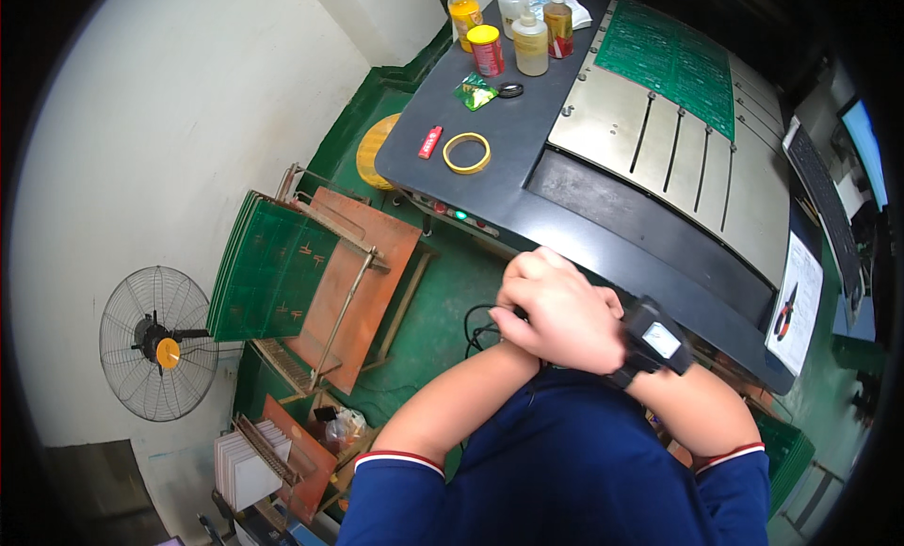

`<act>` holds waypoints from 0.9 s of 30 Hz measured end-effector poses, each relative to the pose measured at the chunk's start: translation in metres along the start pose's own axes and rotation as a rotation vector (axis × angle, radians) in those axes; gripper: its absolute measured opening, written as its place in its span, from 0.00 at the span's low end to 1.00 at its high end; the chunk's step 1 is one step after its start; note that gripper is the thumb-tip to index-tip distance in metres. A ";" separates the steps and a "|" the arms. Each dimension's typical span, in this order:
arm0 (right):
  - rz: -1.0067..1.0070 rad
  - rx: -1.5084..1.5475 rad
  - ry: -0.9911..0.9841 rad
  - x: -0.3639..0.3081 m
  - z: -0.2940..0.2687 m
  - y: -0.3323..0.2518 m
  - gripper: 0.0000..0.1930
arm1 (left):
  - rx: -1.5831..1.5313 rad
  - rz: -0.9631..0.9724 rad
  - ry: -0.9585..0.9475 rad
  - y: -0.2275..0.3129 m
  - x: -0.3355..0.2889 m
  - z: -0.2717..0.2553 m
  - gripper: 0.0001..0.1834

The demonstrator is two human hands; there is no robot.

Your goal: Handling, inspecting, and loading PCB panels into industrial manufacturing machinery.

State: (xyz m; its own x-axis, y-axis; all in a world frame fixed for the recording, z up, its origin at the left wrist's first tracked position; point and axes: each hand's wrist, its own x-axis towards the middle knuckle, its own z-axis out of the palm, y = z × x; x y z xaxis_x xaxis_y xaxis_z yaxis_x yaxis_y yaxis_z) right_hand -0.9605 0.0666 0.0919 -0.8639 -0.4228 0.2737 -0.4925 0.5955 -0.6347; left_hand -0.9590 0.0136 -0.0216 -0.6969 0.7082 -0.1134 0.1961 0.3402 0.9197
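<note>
My right hand (562, 313) lies across my left wrist and the back of my left hand, its fingers bent over them. Most of my left hand (610, 300) is hidden beneath it, and its fingers do not show clearly. A black wrist device (662, 340) with a pale screen is strapped on my right wrist. Both hands are in front of my blue shirt, close to the front edge of a dark machine table (621, 249). No tool or part shows in either hand.
Bottles and jars (530, 45), yellow tape (466, 153) and a red packet (430, 142) are on the table. A green panel (669, 56) lies on the slotted metal bed. Red-handled pliers (785, 315) rest on paper. Left are racked green panels (273, 273) and a fan (158, 344).
</note>
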 end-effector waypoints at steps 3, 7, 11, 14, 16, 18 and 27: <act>-0.008 0.311 -0.095 -0.016 -0.013 -0.003 0.06 | -0.198 -0.091 0.016 -0.016 0.005 -0.014 0.09; 0.213 0.533 -0.259 -0.037 -0.012 -0.005 0.08 | -0.380 -0.341 -0.043 -0.027 0.030 -0.003 0.11; 0.179 0.360 -0.058 -0.041 -0.009 -0.001 0.11 | -0.601 -0.432 -0.078 -0.014 0.029 -0.006 0.12; 0.086 0.269 0.110 -0.058 -0.010 0.001 0.13 | -0.923 -0.522 0.010 -0.008 0.025 -0.023 0.12; 0.390 0.403 -0.176 -0.079 -0.005 0.000 0.14 | -1.087 -0.470 0.134 -0.008 0.022 -0.035 0.11; 0.396 0.386 -0.106 -0.091 0.022 0.003 0.16 | -1.107 -0.457 0.209 -0.013 0.024 -0.040 0.11; 0.511 0.476 -0.074 -0.091 0.068 0.033 0.10 | -0.900 -0.683 0.325 -0.070 0.005 -0.022 0.09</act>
State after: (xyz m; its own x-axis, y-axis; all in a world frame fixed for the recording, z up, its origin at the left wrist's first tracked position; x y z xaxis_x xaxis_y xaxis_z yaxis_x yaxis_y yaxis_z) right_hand -0.8912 0.0779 -0.0031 -0.9571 -0.2251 -0.1826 0.0877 0.3756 -0.9226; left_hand -0.9913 -0.0202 -0.0788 -0.6375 0.3124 -0.7043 -0.7539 -0.0643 0.6539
